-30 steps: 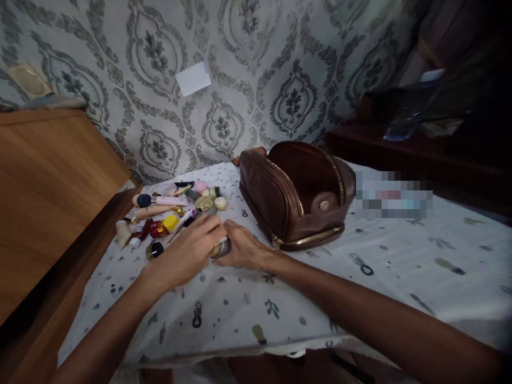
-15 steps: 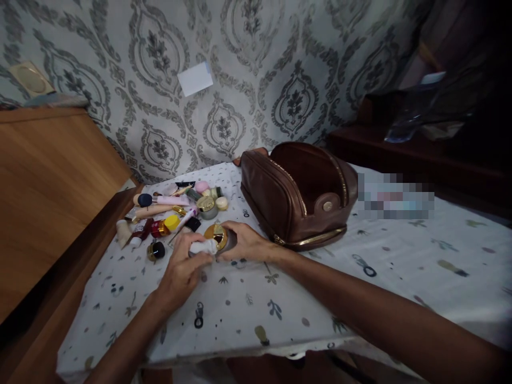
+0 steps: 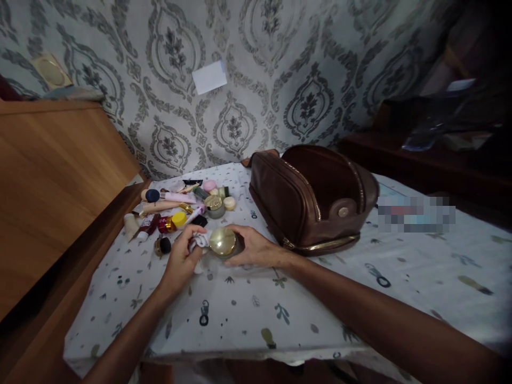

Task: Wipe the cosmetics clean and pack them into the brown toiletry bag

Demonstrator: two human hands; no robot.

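Note:
My right hand (image 3: pixel 255 246) is closed around the side of a cosmetic jar with a shiny gold lid (image 3: pixel 223 241). Pinched in my left hand (image 3: pixel 183 261) is a crumpled white cloth (image 3: pixel 199 241), right beside the jar's lid. Just behind the hands lies a group of cosmetics, among them a second gold-lidded jar (image 3: pixel 214 206), a yellow-capped container (image 3: pixel 179 219) and a small dark-capped jar (image 3: pixel 163 246). To the right stands a brown leather toiletry bag (image 3: pixel 280 197), unzipped, with its flap up.
A patterned white cloth (image 3: pixel 240 320) covers the table. Wooden furniture (image 3: pixel 60 160) borders it on the left, and a papered wall rises behind. A blurred patch (image 3: pixel 416 213) lies right of the bag. On the dark surface at the far right stands a clear container (image 3: pixel 424 130).
The view has shifted, so everything sits farther right. The jar's lid now shows bare and bright, and the white cloth has drawn back to its left edge.

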